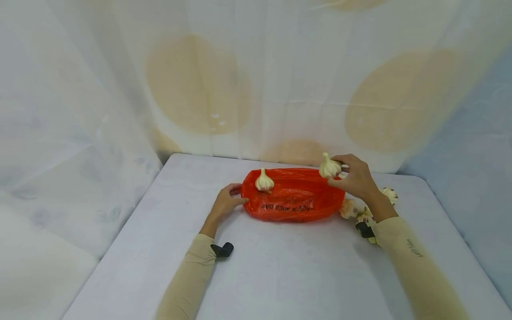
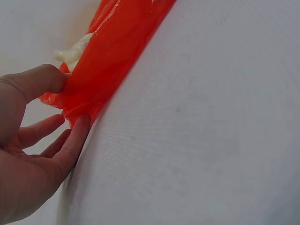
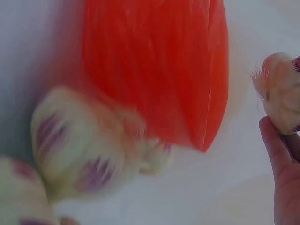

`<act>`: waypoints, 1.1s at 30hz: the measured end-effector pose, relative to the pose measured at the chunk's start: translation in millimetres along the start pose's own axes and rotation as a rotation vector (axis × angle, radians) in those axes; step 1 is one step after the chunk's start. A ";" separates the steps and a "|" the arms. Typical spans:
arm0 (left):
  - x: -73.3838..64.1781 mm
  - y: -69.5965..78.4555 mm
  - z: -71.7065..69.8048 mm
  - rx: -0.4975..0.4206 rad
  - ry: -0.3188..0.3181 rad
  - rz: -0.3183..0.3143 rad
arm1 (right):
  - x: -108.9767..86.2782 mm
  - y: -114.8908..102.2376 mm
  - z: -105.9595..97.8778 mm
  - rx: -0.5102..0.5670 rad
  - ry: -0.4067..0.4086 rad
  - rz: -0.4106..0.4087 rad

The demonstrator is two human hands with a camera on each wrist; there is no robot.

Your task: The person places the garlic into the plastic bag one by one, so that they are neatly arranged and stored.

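Note:
A red plastic bag [image 1: 296, 189] with printed lettering lies spread on the table. At its left end, my left hand [image 1: 226, 202] holds the bag's edge between thumb and fingers; the left wrist view shows this grip on the red plastic [image 2: 108, 61] up close. One garlic bulb [image 1: 264, 182] sits stem up at the bag's left part. Above the right end of the bag, my right hand [image 1: 356, 178] pinches another garlic bulb [image 1: 329, 167], its stem pointing up. The right wrist view shows that bulb's root side [image 3: 281, 93] beside the fingers.
Several loose garlic bulbs [image 1: 349, 209] lie right of the bag, partly hidden under my right forearm. Purple-streaked bulbs [image 3: 75, 145] look blurred in the right wrist view. A spotted curtain [image 1: 296, 89] hangs behind the white table [image 1: 288, 271].

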State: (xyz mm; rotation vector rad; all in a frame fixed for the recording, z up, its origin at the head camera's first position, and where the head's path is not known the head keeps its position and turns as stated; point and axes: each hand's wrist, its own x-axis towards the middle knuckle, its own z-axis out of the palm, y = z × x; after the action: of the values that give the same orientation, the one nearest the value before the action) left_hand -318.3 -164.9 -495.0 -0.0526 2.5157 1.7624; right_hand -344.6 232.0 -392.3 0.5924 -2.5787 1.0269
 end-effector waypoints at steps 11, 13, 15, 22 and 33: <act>-1.6 -1.2 0.4 -0.001 0.006 -0.013 | 11.5 -18.4 43.4 0.156 -0.034 -0.020; -1.6 -0.3 1.1 0.003 0.011 -0.014 | 13.7 -20.7 50.6 0.165 -0.042 -0.025; -1.5 -0.1 1.9 0.007 0.012 -0.019 | 15.5 -22.5 57.8 0.177 -0.051 -0.013; -0.9 2.2 4.0 -0.003 0.007 -0.013 | 18.4 -26.7 83.4 0.216 -0.090 0.056; 0.0 2.2 7.2 -0.017 0.007 -0.005 | 14.0 -27.0 116.4 0.207 -0.101 0.159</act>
State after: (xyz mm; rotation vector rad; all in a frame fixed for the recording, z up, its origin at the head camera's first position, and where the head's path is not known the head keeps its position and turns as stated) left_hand -318.1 -157.4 -495.4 -0.0667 2.5032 1.7851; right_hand -358.2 128.5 -452.1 0.5064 -2.6614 1.3610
